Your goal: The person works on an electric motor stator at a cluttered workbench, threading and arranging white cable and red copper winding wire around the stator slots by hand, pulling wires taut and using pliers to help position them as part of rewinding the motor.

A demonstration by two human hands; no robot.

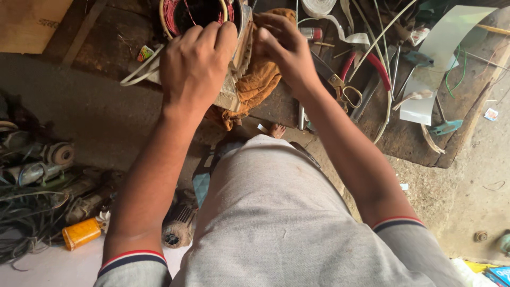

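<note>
One motor stator (234,79) gripped by two hands: left (194,66), right (281,45).

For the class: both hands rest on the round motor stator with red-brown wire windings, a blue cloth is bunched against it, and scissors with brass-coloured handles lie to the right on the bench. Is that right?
Not quite. In the head view the cloth bunched against the stator is orange-brown, not blue. The rest stands: the left hand and right hand are on the stator, and the scissors lie to the right on the bench.

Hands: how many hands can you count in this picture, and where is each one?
2. The left hand grips the rim of the motor stator; the right hand touches its other side, over the orange cloth. No other person's hand shows.
</note>
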